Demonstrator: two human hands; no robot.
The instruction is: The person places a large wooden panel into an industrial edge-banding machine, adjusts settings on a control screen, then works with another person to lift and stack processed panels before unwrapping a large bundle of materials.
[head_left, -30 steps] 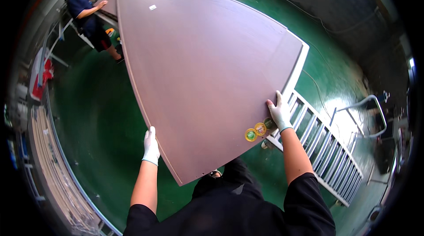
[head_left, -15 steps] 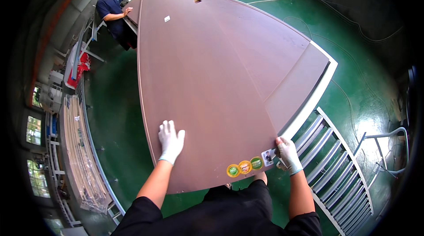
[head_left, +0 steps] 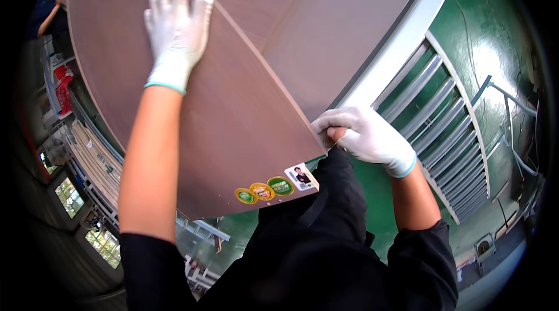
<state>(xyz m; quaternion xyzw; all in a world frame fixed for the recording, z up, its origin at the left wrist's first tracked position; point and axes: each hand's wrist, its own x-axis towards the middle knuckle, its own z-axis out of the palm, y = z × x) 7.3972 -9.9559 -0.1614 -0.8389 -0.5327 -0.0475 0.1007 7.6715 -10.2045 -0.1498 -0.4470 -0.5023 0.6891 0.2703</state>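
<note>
My left hand (head_left: 177, 34), in a white knit glove, lies flat with spread fingers on the upper brown board (head_left: 233, 119). Beneath that long board is a lower brown board (head_left: 343, 37), showing to its right, with a pale edge strip (head_left: 402, 37). My right hand (head_left: 372, 139), gloved too, has its fingers curled at the upper board's right edge near the near corner; a bare fingertip shows through the glove. Round stickers (head_left: 262, 191) and a small picture card (head_left: 301, 176) sit along the near end. The undersides of both boards are hidden.
A roller conveyor (head_left: 442, 113) stands at the right, with a bent metal tube frame (head_left: 512, 119) beyond it. On the left, long wrapped strips (head_left: 96, 151) lie on a rack. A co-worker's arm (head_left: 51, 11) reaches the board's far left edge. The floor (head_left: 378, 194) is green.
The view has turned and come closer to the boards. My left hand now lies farther along the upper board. My right hand has stayed at its right edge, fingers more curled.
</note>
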